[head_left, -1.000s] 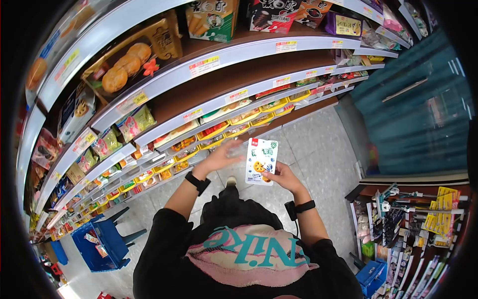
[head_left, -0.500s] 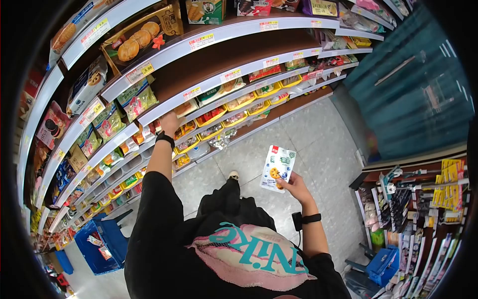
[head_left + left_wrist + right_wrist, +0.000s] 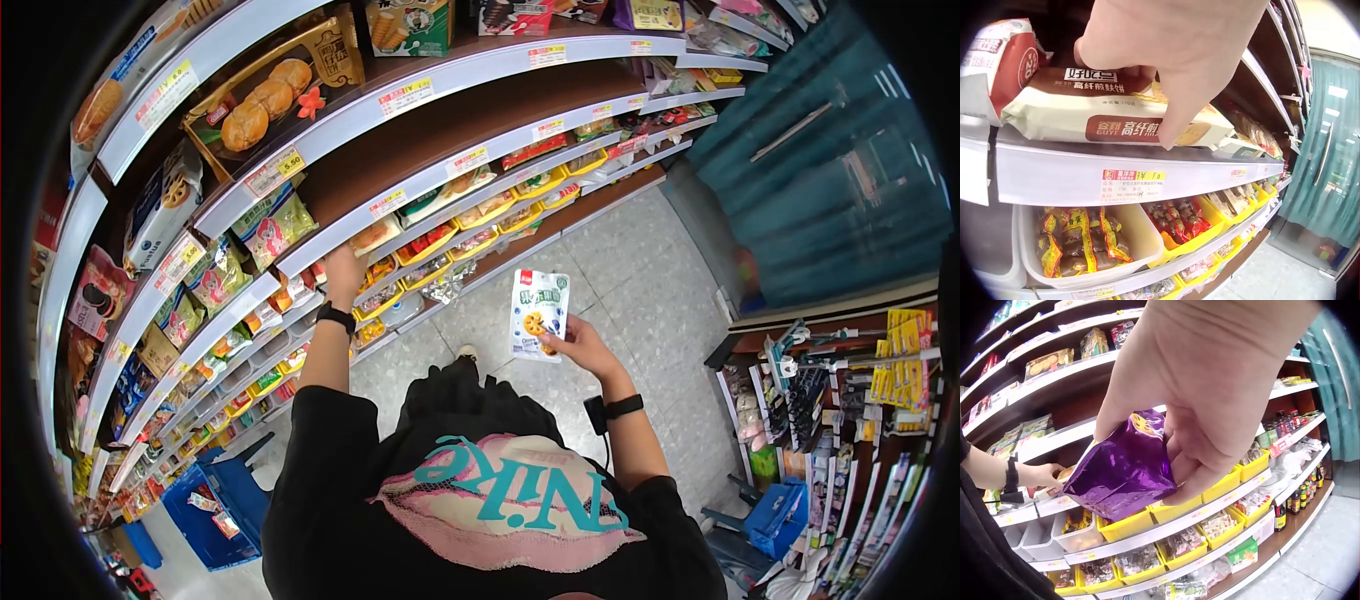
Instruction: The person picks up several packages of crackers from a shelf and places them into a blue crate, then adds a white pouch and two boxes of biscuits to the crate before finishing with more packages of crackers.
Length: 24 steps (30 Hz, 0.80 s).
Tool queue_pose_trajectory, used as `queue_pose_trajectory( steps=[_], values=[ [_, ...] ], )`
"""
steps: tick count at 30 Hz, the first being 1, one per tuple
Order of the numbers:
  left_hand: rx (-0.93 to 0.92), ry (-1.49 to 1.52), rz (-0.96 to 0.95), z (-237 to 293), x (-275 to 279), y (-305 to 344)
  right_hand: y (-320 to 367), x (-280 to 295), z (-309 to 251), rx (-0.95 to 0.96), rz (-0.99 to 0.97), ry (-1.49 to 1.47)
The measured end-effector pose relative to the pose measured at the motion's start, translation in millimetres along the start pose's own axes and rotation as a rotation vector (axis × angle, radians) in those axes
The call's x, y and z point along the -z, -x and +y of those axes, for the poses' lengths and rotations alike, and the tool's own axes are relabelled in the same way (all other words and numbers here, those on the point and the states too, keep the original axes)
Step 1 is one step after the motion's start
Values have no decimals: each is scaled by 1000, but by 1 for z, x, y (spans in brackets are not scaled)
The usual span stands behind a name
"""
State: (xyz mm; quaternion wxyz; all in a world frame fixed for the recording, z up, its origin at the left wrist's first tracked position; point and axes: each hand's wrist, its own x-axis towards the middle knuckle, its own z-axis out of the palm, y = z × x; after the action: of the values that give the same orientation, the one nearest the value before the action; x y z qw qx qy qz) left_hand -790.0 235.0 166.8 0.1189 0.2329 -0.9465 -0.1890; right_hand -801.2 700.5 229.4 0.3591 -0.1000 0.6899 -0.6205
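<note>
My left hand (image 3: pixel 344 270) reaches into a lower shelf. In the left wrist view that hand (image 3: pixel 1179 53) grips a long cream-and-brown biscuit pack (image 3: pixel 1116 117) lying on the shelf, thumb over its front and fingers behind its top. The pack's far side is hidden. Out over the floor, my right hand (image 3: pixel 588 350) pinches the lower right edge of a white pouch (image 3: pixel 540 295) with a cookie picture. Seen from the right wrist, the pouch (image 3: pixel 1124 469) has a shiny purple side, with the right hand (image 3: pixel 1204 394) around it.
Below the left hand are yellow bins (image 3: pixel 1192 240) and a pale bin (image 3: pixel 1029 250) of packaged snacks. A red-and-white pack (image 3: pixel 1013 65) stands left of the biscuit pack. Blue baskets (image 3: pixel 205 510) are at lower left and lower right, and a teal curtain (image 3: pixel 830 190) hangs at the right.
My left hand has gone from beside the pouch to the shelf at the left. The right hand, still holding the pouch, moved right and then slightly back left and up.
</note>
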Motion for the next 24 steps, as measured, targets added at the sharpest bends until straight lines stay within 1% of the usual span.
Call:
queue_pose_trajectory(
  steps=[2, 4, 5, 6, 9, 10, 12, 13, 14, 16, 17, 19, 22, 24],
  values=[
    [11, 23, 25, 10, 3, 8, -23, 0, -9, 9, -27, 25],
    [-11, -34, 83, 26, 16, 17, -43, -5, -13, 20, -34, 16],
    [-86, 1, 148, 25, 14, 20, -50, -7, -17, 36, -32, 25],
    [-85, -2, 145, 27, 16, 23, -57, -9, -19, 53, -28, 33],
    [-187, 48, 209, 41, 20, 31, -74, -13, -24, 51, -62, 27],
    [-185, 46, 210, 44, 21, 32, -78, -14, -26, 40, -81, 25],
    [-324, 110, 140, 53, 22, 31, -86, -13, -29, 31, -99, 27],
    [-374, 82, 160, 59, 22, 29, -88, -13, -30, 17, -115, 29],
    [-368, 81, 162, 67, 20, 27, -91, -11, -30, 16, -120, 31],
    [-474, 76, 151, 88, 20, 23, -97, -8, -28, 30, -144, 7],
    [-472, 80, 109, 97, 17, 20, -99, -6, -27, 33, -150, 11],
    [-491, 64, 113, 117, 6, 11, -101, -1, -25, -12, -151, 17],
    [-531, 7, 111, 142, -14, -2, -102, 11, -25, -3, -157, 43],
    [-474, -75, 203, 157, -30, -11, -99, 22, -26, -1, -150, 32]
  ],
)
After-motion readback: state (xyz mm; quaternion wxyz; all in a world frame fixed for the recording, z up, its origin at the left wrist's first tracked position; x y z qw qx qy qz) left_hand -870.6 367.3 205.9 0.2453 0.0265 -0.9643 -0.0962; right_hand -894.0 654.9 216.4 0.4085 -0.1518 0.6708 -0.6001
